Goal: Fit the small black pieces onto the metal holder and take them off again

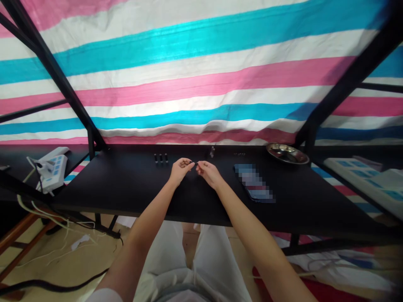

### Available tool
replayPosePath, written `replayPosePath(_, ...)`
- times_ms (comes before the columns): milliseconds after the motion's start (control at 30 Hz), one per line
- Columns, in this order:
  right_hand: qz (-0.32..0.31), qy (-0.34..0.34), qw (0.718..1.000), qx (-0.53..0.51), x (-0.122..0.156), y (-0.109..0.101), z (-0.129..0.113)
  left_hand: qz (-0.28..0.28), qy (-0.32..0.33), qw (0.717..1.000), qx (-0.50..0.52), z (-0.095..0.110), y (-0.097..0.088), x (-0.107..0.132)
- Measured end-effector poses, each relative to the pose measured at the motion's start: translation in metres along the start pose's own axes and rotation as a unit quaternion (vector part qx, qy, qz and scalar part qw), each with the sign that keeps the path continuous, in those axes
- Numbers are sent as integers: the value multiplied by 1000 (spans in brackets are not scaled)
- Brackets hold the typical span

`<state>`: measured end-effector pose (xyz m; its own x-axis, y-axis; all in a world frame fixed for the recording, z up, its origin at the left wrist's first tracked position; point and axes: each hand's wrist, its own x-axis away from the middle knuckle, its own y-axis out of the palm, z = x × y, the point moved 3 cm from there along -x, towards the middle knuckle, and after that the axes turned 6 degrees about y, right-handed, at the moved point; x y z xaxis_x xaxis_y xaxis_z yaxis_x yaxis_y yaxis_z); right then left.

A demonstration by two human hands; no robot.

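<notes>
My left hand (181,170) and my right hand (208,173) are close together above the black table, fingertips almost meeting. Each is closed in a pinch. A tiny dark piece shows at the left fingertips, and another dark bit shows at the right ones; both are too small to name. Left of my hands, three short dark cylinders (161,158) with pale ends stand in a row. Behind my right hand is a small group of clear or greyish cylinders (212,152). Several tiny pieces (239,154) lie farther right.
A pixelated phone-like slab (254,183) lies right of my hands on the black table (126,184). Behind it is a round metal dish (288,154). Power strips (54,173) sit at the left, with cables hanging below. Black frame bars and a striped sheet (201,84) bound the back.
</notes>
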<state>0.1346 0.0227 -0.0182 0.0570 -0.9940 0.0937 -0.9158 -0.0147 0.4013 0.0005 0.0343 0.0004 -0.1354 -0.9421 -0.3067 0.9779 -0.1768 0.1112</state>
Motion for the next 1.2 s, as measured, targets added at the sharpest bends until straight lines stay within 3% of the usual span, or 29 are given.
replayPosePath(233,-40,54,995,-70,-1,2,3,-30,5,999,-22,-14,2,-1)
replayPosePath(433,-73,66,994,-55,-1,3,6,-28,10,998,-56,-9,3,1)
replayPosePath(767,-46,76,994,-61,-2,5,11,-34,39,990,-131,-7,2,1)
replayPosePath(867,-43,72,995,-50,-1,6,10,8,38,986,-162,-9,-7,-3)
replayPosePath(933,-37,66,996,-45,0,5,9,69,45,972,-219,-8,-19,-7)
replayPosePath(1033,-29,57,998,-22,1,4,8,140,37,928,-343,-6,-38,-12)
replayPosePath(1200,-34,54,998,9,1,4,10,142,-21,856,-496,-5,-53,-17)
